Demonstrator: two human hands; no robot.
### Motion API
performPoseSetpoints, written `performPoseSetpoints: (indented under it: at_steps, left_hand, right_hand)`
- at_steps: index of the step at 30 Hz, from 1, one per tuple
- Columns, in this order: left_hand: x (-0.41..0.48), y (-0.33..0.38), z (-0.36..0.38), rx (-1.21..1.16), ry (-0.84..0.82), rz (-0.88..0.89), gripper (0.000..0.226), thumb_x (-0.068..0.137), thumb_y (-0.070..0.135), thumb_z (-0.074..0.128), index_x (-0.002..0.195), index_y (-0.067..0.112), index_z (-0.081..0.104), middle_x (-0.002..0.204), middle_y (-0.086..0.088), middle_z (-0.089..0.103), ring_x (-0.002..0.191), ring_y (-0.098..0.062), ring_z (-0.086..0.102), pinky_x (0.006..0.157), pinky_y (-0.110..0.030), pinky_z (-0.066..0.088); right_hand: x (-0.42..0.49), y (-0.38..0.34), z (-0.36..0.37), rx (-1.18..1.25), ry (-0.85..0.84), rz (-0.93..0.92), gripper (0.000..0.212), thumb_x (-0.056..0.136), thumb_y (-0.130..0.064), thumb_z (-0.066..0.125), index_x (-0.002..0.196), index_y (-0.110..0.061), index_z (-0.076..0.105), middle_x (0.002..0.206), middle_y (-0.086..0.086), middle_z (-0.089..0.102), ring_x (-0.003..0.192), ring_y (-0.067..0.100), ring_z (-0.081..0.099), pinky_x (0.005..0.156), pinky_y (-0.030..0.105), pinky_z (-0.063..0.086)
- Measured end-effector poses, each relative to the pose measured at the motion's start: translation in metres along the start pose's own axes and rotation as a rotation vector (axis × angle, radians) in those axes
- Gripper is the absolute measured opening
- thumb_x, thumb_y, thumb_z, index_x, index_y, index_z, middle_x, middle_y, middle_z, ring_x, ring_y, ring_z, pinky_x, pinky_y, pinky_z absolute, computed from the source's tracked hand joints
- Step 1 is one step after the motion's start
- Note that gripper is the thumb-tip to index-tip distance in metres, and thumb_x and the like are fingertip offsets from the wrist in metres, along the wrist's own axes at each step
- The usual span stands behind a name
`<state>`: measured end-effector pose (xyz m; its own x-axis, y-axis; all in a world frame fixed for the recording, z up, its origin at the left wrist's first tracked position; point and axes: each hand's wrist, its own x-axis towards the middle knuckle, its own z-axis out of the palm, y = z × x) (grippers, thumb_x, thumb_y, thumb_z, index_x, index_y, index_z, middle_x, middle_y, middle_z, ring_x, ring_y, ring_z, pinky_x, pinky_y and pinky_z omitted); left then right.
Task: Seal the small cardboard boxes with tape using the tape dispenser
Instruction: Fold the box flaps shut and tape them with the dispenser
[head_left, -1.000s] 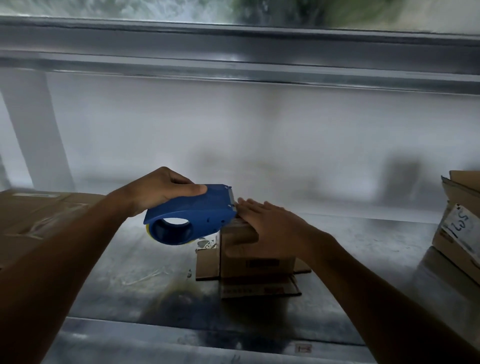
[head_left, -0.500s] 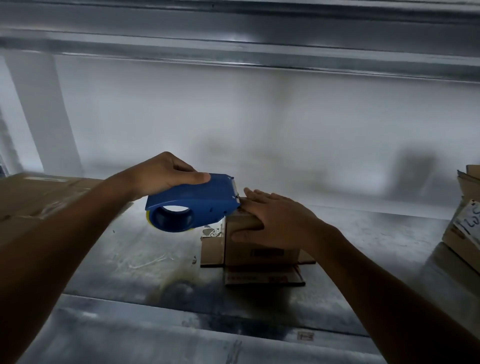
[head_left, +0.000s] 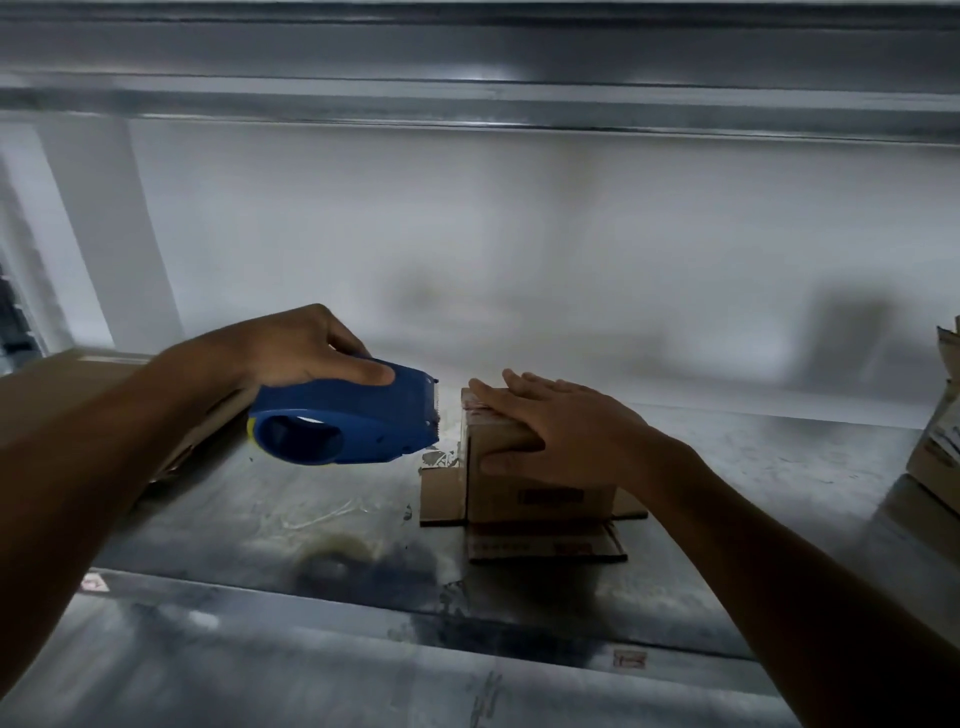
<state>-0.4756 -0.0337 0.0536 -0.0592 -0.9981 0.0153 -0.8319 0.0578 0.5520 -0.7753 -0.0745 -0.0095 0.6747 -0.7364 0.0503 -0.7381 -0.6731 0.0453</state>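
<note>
Running along the near edge of the metal shelf is a raised front lip that carries a small red-and-white sticker right of centre. Just behind the lip a dark stain spreads over the shelf surface, with a pale streak of residue beyond it.

Behind the stain and slightly right of centre stands the small cardboard box. Its lower flaps are splayed flat on the shelf toward the front, the left and the right. The right hand lies on top of the box with its fingers straight and together, pointing left, while the thumb runs along the upper front face; it presses rather than grasps.

Left of the box, the left hand is wrapped around the top of the blue tape dispenser, thumb laid along its upper side, holding it clear of the shelf. The dispenser's toothed cutter end points at the box's left face and sits just beside it, with a narrow gap between them. Whether a strand of tape joins the two is not clear. A few white scraps lie on the shelf under that gap.

Farther left, a large cardboard carton sits at the left edge behind the forearm. More cartons are cut off at the right edge. A white back wall closes off the shelf, under a metal beam.
</note>
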Motion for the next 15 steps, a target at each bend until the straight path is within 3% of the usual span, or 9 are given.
performPoseSetpoints:
  at_steps: [3, 8, 15]
  left_hand:
    - [0.003, 0.001, 0.0, 0.053, 0.009, -0.005, 0.025, 0.081, 0.055, 0.076, 0.086, 0.031, 0.082, 0.082, 0.008, 0.078, 0.078, -0.013, 0.074, 0.074, -0.031, 0.056]
    - [0.014, 0.012, 0.017, 0.164, -0.01, 0.034, 0.027, 0.079, 0.061, 0.075, 0.08, 0.034, 0.081, 0.08, 0.012, 0.077, 0.08, -0.011, 0.073, 0.084, -0.04, 0.059]
    - [0.012, 0.015, 0.012, 0.233, 0.039, 0.046, 0.027, 0.078, 0.061, 0.075, 0.079, 0.035, 0.081, 0.076, 0.013, 0.076, 0.078, -0.008, 0.072, 0.08, -0.038, 0.06]
  right_hand:
    - [0.0, -0.001, 0.0, -0.008, -0.005, -0.009, 0.08, 0.087, -0.084, 0.031, 0.151, -0.059, -0.008, 0.169, -0.006, -0.001, 0.156, 0.017, 0.005, 0.125, 0.045, 0.017]
    - [0.003, 0.001, 0.001, -0.033, -0.014, 0.001, 0.08, 0.086, -0.084, 0.029, 0.154, -0.055, -0.004, 0.17, -0.006, 0.001, 0.155, 0.02, 0.009, 0.124, 0.048, 0.019]
    - [0.005, 0.001, 0.002, -0.038, 0.0, 0.01, 0.08, 0.086, -0.085, 0.029, 0.154, -0.055, 0.001, 0.169, -0.008, 0.01, 0.153, 0.022, 0.018, 0.122, 0.047, 0.022]
